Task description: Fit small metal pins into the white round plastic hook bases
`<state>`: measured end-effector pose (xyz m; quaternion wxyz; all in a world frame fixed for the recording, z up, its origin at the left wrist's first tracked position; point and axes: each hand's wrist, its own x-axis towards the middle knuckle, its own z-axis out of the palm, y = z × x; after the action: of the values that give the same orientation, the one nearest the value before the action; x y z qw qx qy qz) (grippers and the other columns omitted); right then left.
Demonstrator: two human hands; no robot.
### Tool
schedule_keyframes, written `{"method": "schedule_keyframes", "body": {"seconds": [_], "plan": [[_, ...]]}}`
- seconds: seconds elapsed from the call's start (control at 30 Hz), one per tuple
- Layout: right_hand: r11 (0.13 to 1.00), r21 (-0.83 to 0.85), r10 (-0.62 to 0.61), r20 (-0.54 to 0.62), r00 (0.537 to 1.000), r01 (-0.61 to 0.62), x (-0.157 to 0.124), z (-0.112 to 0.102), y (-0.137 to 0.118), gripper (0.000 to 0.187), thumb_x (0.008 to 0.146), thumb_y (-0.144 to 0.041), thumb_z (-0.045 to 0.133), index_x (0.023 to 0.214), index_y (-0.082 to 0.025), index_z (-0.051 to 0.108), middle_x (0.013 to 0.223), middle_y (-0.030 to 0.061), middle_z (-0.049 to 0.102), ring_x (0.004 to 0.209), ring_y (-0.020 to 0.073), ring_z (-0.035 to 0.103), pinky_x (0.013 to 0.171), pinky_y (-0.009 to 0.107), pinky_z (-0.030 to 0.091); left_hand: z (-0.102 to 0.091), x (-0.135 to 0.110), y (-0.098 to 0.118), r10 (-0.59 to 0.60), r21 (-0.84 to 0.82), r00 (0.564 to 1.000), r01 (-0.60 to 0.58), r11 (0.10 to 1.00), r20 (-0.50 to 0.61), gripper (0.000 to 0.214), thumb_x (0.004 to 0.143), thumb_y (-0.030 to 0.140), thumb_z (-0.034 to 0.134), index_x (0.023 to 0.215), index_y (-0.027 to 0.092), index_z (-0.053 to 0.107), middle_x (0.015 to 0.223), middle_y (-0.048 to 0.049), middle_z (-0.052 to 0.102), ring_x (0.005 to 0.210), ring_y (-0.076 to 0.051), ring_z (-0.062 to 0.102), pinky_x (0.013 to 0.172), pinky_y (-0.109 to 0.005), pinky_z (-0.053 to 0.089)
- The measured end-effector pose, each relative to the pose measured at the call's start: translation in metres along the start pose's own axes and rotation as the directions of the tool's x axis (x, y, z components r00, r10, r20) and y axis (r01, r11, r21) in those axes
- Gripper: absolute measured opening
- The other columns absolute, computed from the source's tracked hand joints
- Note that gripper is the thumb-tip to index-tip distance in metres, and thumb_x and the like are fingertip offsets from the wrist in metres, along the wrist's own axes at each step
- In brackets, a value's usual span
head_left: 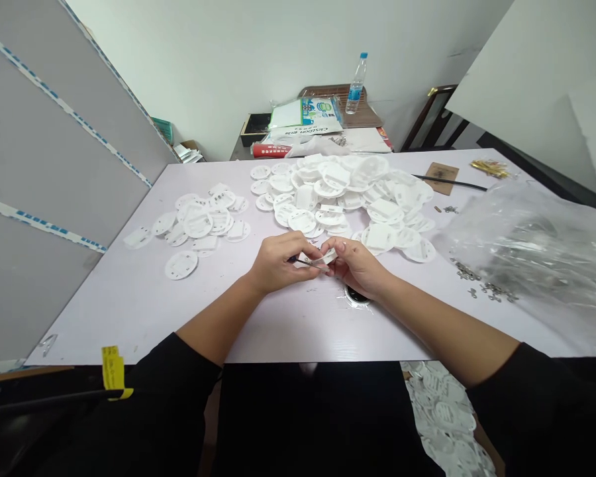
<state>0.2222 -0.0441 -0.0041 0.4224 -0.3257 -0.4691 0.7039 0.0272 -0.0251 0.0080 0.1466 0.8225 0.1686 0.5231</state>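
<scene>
My left hand [278, 263] pinches a thin dark metal piece [302, 262] between its fingertips. The tip of that piece meets a small white plastic part [328, 256], which my right hand [355, 266] holds. Both hands are close together at the middle of the pale table [129, 311]. Just beyond them lies a large heap of round white plastic discs [338, 199]. A smaller heap [203, 218] lies to the left, and a single disc [181, 265] sits apart from it.
A clear plastic bag [526, 245] lies at the right, with small metal parts [494, 291] scattered beside it. Brass pieces [489, 168], a cardboard square [442, 177] and a black rod [451, 182] lie farther back. Grey panels stand at the left. More white discs [442, 411] lie below the table.
</scene>
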Motion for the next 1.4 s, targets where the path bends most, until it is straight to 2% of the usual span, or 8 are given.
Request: {"method": "schedule_keyframes", "body": {"seconds": [0.17, 0.33, 0.57, 0.73, 0.93, 1.1, 1.2, 1.4], "plan": [[0.999, 0.047, 0.019, 0.008, 1.000, -0.019, 0.000, 0.001, 0.000, 0.047, 0.074, -0.061, 0.079, 0.086, -0.016, 0.070, 0.083, 0.0062, 0.070, 0.064, 0.0113, 0.057, 0.064, 0.027, 0.047, 0.002, 0.002, 0.004, 0.024, 0.056, 0.999, -0.022, 0.998, -0.042, 0.013, 0.073, 0.016, 0.077, 0.078, 0.016, 0.065, 0.067, 0.0003, 0.063, 0.057, -0.006, 0.052, 0.048, -0.017, 0.039], [0.999, 0.046, -0.005, 0.028, 1.000, 0.004, -0.001, 0.004, 0.001, 0.046, 0.079, -0.060, 0.075, 0.085, -0.015, 0.072, 0.077, 0.0076, 0.069, 0.068, 0.0136, 0.059, 0.064, 0.027, 0.047, 0.006, 0.003, 0.008, 0.019, 0.131, 0.996, -0.007, 0.991, -0.087, 0.011, 0.071, 0.012, 0.070, 0.076, 0.017, 0.062, 0.065, 0.0014, 0.062, 0.054, -0.006, 0.049, 0.047, -0.017, 0.039], [0.995, 0.095, -0.004, -0.047, 0.999, 0.009, -0.001, 0.009, 0.003, 0.041, 0.081, -0.054, 0.076, 0.078, -0.013, 0.072, 0.076, 0.0065, 0.067, 0.069, 0.0137, 0.060, 0.062, 0.025, 0.046, 0.011, -0.001, 0.007, 0.052, 0.260, 0.992, -0.020, 0.965, -0.117, 0.013, 0.075, 0.013, 0.066, 0.074, 0.017, 0.054, 0.061, 0.0028, 0.053, 0.052, -0.006, 0.044, 0.047, -0.019, 0.036], [0.999, 0.022, 0.028, 0.006, 1.000, -0.028, -0.001, 0.007, 0.001, 0.055, 0.087, -0.064, 0.063, 0.082, -0.011, 0.073, 0.076, 0.0093, 0.067, 0.064, 0.0143, 0.060, 0.057, 0.026, 0.046, 0.007, -0.002, 0.001, 0.119, 0.300, 0.984, -0.075, 0.951, -0.130, 0.017, 0.080, 0.018, 0.071, 0.077, 0.017, 0.054, 0.062, 0.0035, 0.052, 0.054, -0.006, 0.042, 0.049, -0.019, 0.035], [0.972, -0.232, -0.055, -0.025, 0.998, 0.048, -0.001, -0.004, 0.001, 0.056, 0.094, -0.067, 0.051, 0.096, -0.014, 0.064, 0.084, 0.0104, 0.071, 0.063, 0.0162, 0.063, 0.060, 0.029, 0.048, -0.014, 0.000, -0.004, -0.080, 0.133, 0.996, 0.083, 0.988, -0.029, 0.014, 0.076, 0.014, 0.072, 0.082, 0.017, 0.060, 0.071, 0.0021, 0.059, 0.055, -0.006, 0.040, 0.051, -0.020, 0.036], [0.851, -0.498, -0.217, -0.043, 0.975, 0.167, -0.002, -0.017, 0.003, 0.045, 0.099, -0.056, 0.052, 0.127, -0.021, 0.057, 0.083, 0.0041, 0.071, 0.069, 0.0141, 0.062, 0.068, 0.029, 0.049, -0.044, 0.003, -0.014, -0.203, 0.217, 0.979, 0.205, 0.954, -0.033, 0.012, 0.079, 0.020, 0.073, 0.082, 0.017, 0.062, 0.073, 0.0020, 0.059, 0.055, -0.006, 0.039, 0.054, -0.023, 0.037], [0.823, -0.533, -0.262, -0.046, 0.964, 0.198, -0.002, -0.021, 0.003, 0.041, 0.100, -0.053, 0.051, 0.121, -0.020, 0.061, 0.080, 0.0037, 0.069, 0.069, 0.0137, 0.060, 0.069, 0.029, 0.049, -0.062, 0.001, -0.026, -0.314, 0.341, 0.948, 0.310, 0.888, -0.043, 0.014, 0.078, 0.022, 0.073, 0.083, 0.017, 0.061, 0.076, 0.0020, 0.062, 0.057, -0.007, 0.042, 0.057, -0.024, 0.038], [0.806, -0.551, -0.291, -0.047, 0.956, 0.218, 0.000, -0.024, 0.002, 0.038, 0.100, -0.051, 0.052, 0.118, -0.019, 0.063, 0.079, 0.0039, 0.068, 0.069, 0.0138, 0.058, 0.067, 0.029, 0.049, -0.073, -0.008, -0.043, -0.549, 0.555, 0.821, 0.386, 0.737, 0.158, 0.007, 0.078, 0.020, 0.065, 0.085, 0.019, 0.064, 0.086, 0.0012, 0.065, 0.078, -0.012, 0.059, 0.070, -0.027, 0.042]]}}
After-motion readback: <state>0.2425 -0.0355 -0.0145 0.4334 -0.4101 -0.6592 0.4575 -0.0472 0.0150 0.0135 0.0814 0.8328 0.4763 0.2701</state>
